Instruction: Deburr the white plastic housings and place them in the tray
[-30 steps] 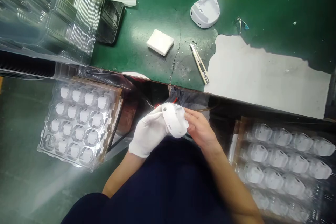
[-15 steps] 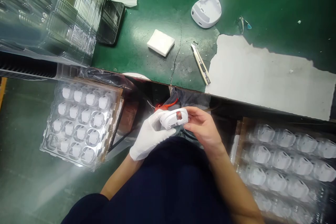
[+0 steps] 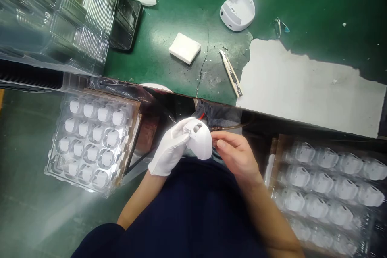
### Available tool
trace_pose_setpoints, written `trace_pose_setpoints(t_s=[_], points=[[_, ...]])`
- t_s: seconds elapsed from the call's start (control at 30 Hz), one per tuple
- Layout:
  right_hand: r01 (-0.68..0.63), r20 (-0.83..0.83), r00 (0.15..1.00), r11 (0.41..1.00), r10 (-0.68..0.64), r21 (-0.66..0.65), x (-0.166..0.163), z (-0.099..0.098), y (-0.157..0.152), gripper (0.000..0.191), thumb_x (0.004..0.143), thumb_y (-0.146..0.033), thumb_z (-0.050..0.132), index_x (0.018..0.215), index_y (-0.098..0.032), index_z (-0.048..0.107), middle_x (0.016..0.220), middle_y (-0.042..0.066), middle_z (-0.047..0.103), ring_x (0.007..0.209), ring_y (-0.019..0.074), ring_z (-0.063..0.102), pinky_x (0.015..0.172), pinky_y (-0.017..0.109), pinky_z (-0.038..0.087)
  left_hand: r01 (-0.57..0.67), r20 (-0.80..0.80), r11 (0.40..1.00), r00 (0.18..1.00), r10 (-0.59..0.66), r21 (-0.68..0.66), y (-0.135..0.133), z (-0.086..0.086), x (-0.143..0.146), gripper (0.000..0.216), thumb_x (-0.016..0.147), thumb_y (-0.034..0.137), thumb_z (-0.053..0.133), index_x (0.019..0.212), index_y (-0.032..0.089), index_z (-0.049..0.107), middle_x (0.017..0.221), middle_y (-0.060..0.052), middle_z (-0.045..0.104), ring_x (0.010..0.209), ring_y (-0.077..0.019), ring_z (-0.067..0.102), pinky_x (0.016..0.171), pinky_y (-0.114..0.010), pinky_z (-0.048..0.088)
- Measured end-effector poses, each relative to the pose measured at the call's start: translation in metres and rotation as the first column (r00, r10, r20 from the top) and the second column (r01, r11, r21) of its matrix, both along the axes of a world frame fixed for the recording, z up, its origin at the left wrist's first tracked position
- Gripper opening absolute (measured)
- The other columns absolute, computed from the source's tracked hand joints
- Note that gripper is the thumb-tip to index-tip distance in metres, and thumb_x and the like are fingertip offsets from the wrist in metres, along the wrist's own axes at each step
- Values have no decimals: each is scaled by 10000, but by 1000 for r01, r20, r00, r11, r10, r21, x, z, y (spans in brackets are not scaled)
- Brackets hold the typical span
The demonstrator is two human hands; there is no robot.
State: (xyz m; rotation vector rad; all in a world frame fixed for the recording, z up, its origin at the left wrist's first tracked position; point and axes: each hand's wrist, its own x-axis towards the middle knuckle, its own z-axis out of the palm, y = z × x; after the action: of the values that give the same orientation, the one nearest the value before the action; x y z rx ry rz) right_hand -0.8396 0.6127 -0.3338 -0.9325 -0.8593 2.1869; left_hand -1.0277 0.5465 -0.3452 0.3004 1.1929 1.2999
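A white plastic shell [image 3: 201, 139] is held over my lap, below the table's front edge. My left hand [image 3: 169, 151], in a white glove, wraps its fingers round the shell's left side. My bare right hand [image 3: 234, 153] touches the shell's right edge with thumb and fingertips pinched together. The shell's rounded back faces up, with a small opening near its top.
A clear tray of white shells [image 3: 90, 137] sits at my left, another tray [image 3: 329, 189] at my right. On the green table [image 3: 317, 8] lie a white pad [image 3: 184, 47], a utility knife [image 3: 230, 73], a second white shell [image 3: 237, 10] and stacked clear trays [image 3: 57, 12].
The shell has been turned in both hands, from its open edge facing me to its rounded back. Both hands stayed in about the same place.
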Motion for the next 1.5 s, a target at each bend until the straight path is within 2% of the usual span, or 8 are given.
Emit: trace_pose_setpoints(t_s=[0.37, 0.53, 0.7, 0.8, 0.97, 1.17, 1.33, 1.5], points=[[59, -64, 996, 995, -64, -77, -6, 4, 4, 224, 848, -414, 928, 1033, -290, 908, 866, 37, 853, 789, 201, 786, 818, 337, 626, -17, 231, 996, 972, 37, -86, 3, 0, 5, 526, 783, 359, 980, 1253, 184, 820, 1368, -117, 796, 1211, -257, 764, 1023, -296, 602], [91, 5, 996, 984, -91, -153, -8, -3, 6, 314, 817, -453, 920, 1048, -243, 889, 916, 65, 853, 840, 234, 786, 844, 386, 626, -58, 279, 989, 956, 94, -133, 6, 6, 8, 551, 762, 327, 988, 1263, 186, 810, 1381, -97, 788, 1236, -232, 750, 1086, -292, 569], [158, 148, 980, 971, -132, -180, -13, -12, 2, 344, 852, -441, 877, 1137, -252, 838, 967, 33, 830, 895, 196, 750, 846, 328, 590, -122, 317, 985, 936, 156, -126, 7, 11, 11, 617, 677, 277, 1037, 1248, 224, 809, 1213, -39, 836, 1087, -168, 783, 1003, -235, 584], [168, 226, 964, 979, -139, -116, -14, -14, -2, 439, 889, -473, 851, 1285, -298, 787, 1040, 13, 824, 952, 187, 736, 883, 318, 577, -151, 287, 982, 941, 179, -116, 6, 10, 14, 495, 747, 323, 1004, 1190, 203, 816, 1153, -44, 843, 1037, -166, 790, 971, -234, 595], [108, 253, 964, 991, -84, -85, -15, -16, 0, 408, 901, -591, 801, 1129, -254, 832, 1156, 58, 831, 1062, 238, 745, 949, 353, 583, -239, 277, 939, 911, 304, -246, 10, 10, 16, 206, 952, 295, 816, 1104, 157, 818, 1134, -59, 839, 1050, -172, 798, 1033, -270, 611], [115, 267, 960, 987, -81, -114, -17, -18, 2, 445, 871, -630, 807, 1096, -247, 825, 1155, 58, 834, 1031, 243, 756, 871, 334, 603, -197, 318, 959, 913, 256, -205, 8, 19, 10, 214, 972, 174, 724, 1161, 145, 819, 1145, -76, 850, 974, -174, 822, 877, -236, 676], [119, 260, 961, 988, -90, -98, -20, -18, -1, 430, 879, -635, 797, 1085, -259, 830, 1156, 52, 835, 1053, 246, 753, 899, 341, 608, -131, 263, 979, 950, 169, -156, 5, 25, 7, 292, 933, 276, 793, 1193, 146, 820, 1046, -75, 834, 773, -166, 793, 634, -218, 672], [113, 252, 964, 989, -86, -95, -21, -19, -1, 405, 884, -616, 794, 1062, -254, 830, 1151, 56, 836, 1042, 250, 753, 890, 346, 607, -77, 224, 989, 969, 105, -128, 2, 27, 4, 389, 912, 357, 814, 1238, 144, 802, 1053, -81, 809, 722, -176, 770, 497, -217, 613]])
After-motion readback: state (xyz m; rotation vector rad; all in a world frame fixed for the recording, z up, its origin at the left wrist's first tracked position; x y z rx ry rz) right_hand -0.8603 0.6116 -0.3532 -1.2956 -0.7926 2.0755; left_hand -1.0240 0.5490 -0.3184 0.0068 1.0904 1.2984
